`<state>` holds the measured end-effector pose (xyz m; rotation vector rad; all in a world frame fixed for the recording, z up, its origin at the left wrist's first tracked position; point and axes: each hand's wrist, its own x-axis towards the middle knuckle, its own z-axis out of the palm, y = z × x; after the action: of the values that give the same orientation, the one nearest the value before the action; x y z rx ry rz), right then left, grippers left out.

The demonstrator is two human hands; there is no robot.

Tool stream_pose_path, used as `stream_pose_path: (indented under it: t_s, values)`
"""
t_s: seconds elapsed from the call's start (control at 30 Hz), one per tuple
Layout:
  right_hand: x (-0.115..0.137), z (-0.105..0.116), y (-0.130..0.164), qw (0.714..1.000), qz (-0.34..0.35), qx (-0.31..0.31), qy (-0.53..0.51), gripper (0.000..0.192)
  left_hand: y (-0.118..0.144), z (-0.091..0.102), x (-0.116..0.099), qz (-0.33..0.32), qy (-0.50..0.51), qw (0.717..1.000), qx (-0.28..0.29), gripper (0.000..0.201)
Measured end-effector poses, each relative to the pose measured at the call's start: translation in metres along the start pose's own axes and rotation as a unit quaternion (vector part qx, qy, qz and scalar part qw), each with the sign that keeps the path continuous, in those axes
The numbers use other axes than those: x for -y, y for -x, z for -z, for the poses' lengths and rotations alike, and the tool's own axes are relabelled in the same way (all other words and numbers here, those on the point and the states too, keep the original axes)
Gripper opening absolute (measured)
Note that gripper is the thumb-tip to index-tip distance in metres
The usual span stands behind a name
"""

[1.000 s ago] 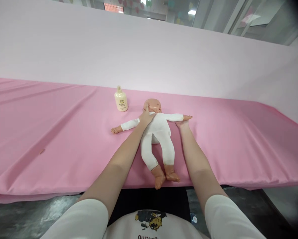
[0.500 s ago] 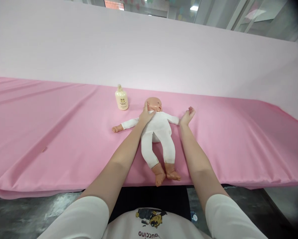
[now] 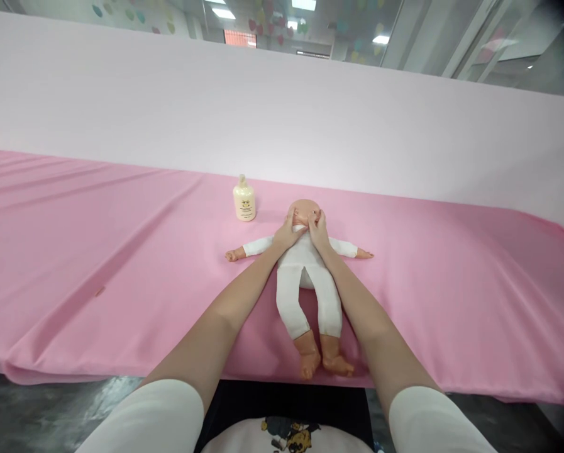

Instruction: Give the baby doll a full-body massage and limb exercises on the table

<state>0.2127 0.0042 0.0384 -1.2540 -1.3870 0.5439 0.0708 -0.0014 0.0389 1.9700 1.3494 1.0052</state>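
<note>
A baby doll [image 3: 305, 255] in a white cloth suit lies on its back, arms spread to both sides and bare feet pointing toward me. My left hand [image 3: 288, 234] is wrapped round the left side of its head, with the thumb near the chin. On the other side of the head, my right hand [image 3: 318, 231] presses its bent fingers to the cheek. Between them my hands cover much of the lower face and the neck. The bald top of the head shows above the fingers.
A cream pump bottle [image 3: 244, 201] stands upright to the left of the doll's head. The pink cloth [image 3: 159, 264] covers the table and has several folds. Behind it rises a white partition [image 3: 272, 113]. A small brownish scrap [image 3: 100, 291] lies on the cloth at left.
My right hand has moved inward from beside the doll's arm to its cheek. My left hand stays at the head, which now faces more upward. The camera view has shifted slightly.
</note>
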Motion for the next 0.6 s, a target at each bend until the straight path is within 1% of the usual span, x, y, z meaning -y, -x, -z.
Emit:
stream_pose_path:
  t_s: [0.07, 0.13, 0.2, 0.23, 0.27, 0.3, 0.33, 0.4, 0.43, 0.47, 0.5, 0.53, 0.6]
  values:
    - [-0.001, 0.002, 0.008, 0.999, 0.017, 0.016, 0.031, 0.084, -0.002, -0.003, 0.005, -0.026, 0.013, 1.000, 0.000, 0.093]
    - [-0.002, 0.004, 0.012, 0.998, 0.017, 0.030, 0.047, 0.090, -0.004, -0.003, 0.006, -0.040, 0.000, 0.999, 0.000, 0.091]
    - [-0.004, 0.006, 0.013, 0.998, 0.004, 0.033, 0.050, 0.089, -0.006, 0.006, 0.001, -0.041, -0.050, 0.998, -0.002, 0.087]
    - [-0.005, 0.007, 0.012, 0.998, -0.005, 0.033, 0.048, 0.089, -0.008, 0.016, -0.003, -0.039, -0.084, 0.996, -0.009, 0.084]
    - [-0.006, 0.007, 0.011, 0.998, -0.012, 0.035, 0.045, 0.088, -0.010, 0.029, -0.006, -0.044, -0.122, 0.991, -0.028, 0.078]
    - [-0.008, 0.008, 0.010, 0.998, -0.017, 0.036, 0.039, 0.089, -0.012, 0.044, -0.009, -0.049, -0.152, 0.985, -0.071, 0.071]
    - [-0.010, 0.008, 0.009, 0.999, -0.019, 0.037, 0.032, 0.089, -0.014, 0.061, -0.010, -0.057, -0.174, 0.976, -0.122, 0.069]
    - [-0.013, 0.008, 0.008, 0.999, -0.019, 0.041, 0.020, 0.090, -0.016, 0.094, -0.007, -0.058, -0.205, 0.950, -0.228, 0.071]
    - [-0.014, 0.008, 0.008, 0.999, -0.018, 0.042, 0.018, 0.090, -0.017, 0.107, -0.003, -0.055, -0.214, 0.940, -0.261, 0.072]
    - [-0.015, 0.008, 0.008, 0.999, -0.019, 0.041, 0.018, 0.090, -0.017, 0.118, 0.003, -0.044, -0.216, 0.935, -0.278, 0.073]
    - [-0.015, 0.008, 0.008, 0.999, -0.022, 0.041, 0.020, 0.090, -0.017, 0.126, 0.009, -0.029, -0.219, 0.936, -0.273, 0.073]
    - [-0.015, 0.008, 0.009, 0.999, -0.025, 0.042, 0.022, 0.090, -0.017, 0.131, 0.015, -0.015, -0.225, 0.940, -0.255, 0.070]
    - [-0.014, 0.009, 0.009, 0.999, -0.028, 0.040, 0.017, 0.090, -0.017, 0.134, 0.024, 0.008, -0.232, 0.946, -0.226, 0.064]
